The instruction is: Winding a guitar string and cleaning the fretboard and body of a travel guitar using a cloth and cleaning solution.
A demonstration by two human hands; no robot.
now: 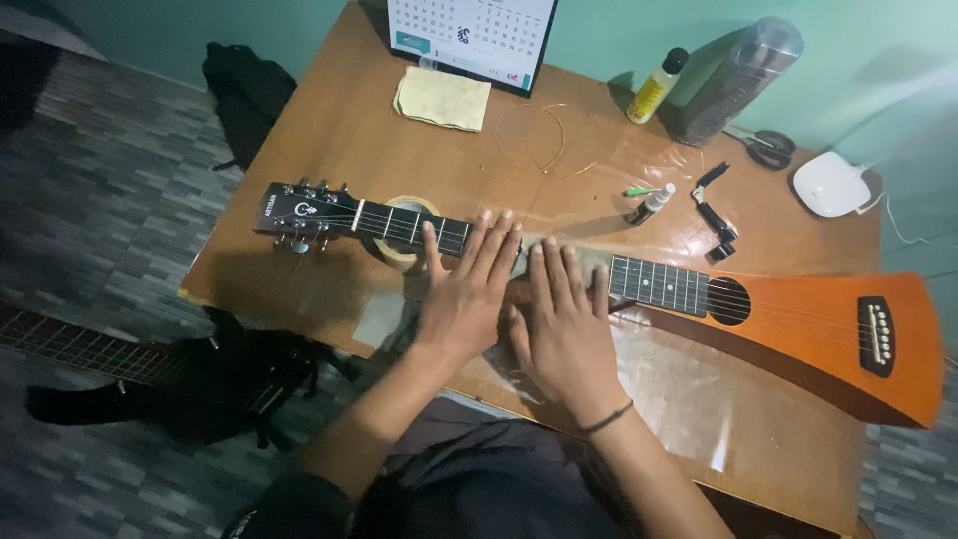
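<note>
- Left hand [467,291] lies flat and open, fingers spread, on the neck of the guitar [798,319], gripping nothing.
- Right hand [564,324] lies just beside it to the right, also open and flat on the neck, with a dark band at the wrist; something greyish seems to lie under both palms, too blurred to tell.
- The guitar lies across the tabletop [329,130], its headstock [299,215] to the left and its orange body at the right edge.
- A roll of tape [404,250] sits under the neck, just left of the left hand.
- Beyond the hands, on the far side of the neck, stand a small dropper bottle [654,203] and a black tool [716,215].
- A coil of thin wire [534,140] lies farther back, near a folded yellow cloth [443,98] and a desk calendar [469,35].
- At the far right stand a yellow bottle [657,87] and a tall clear container [743,75], with scissors [768,148] and a white rounded device [830,184] beside them.
- A second guitar [150,374] lies on the floor at the near left, and a black bag [244,95] rests by the far left edge of the tabletop.
</note>
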